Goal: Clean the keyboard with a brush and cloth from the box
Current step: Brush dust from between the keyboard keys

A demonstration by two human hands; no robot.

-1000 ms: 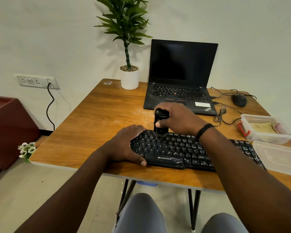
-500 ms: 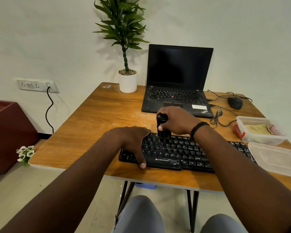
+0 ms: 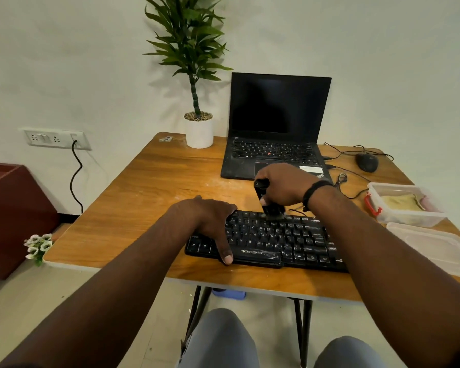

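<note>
A black keyboard (image 3: 282, 241) lies along the near edge of the wooden table (image 3: 144, 197). My left hand (image 3: 210, 221) rests flat on its left end, thumb on the front edge, holding it down. My right hand (image 3: 284, 188) is closed around an upright black brush (image 3: 270, 209), whose bristles touch the top key rows near the middle. At the right stands a clear plastic box (image 3: 406, 205) with red clips, a tan cloth (image 3: 401, 203) folded inside it.
The box's clear lid (image 3: 436, 248) lies at the right near corner. Behind the keyboard are an open black laptop (image 3: 274, 128), a white potted plant (image 3: 199, 131), and a black mouse (image 3: 367, 162) with loose cables (image 3: 340, 179). My knees are under the table.
My right hand has slid the brush to the right along the top key rows. My left hand has shifted a little right on the keyboard's left end. The camera has tilted up slightly.
</note>
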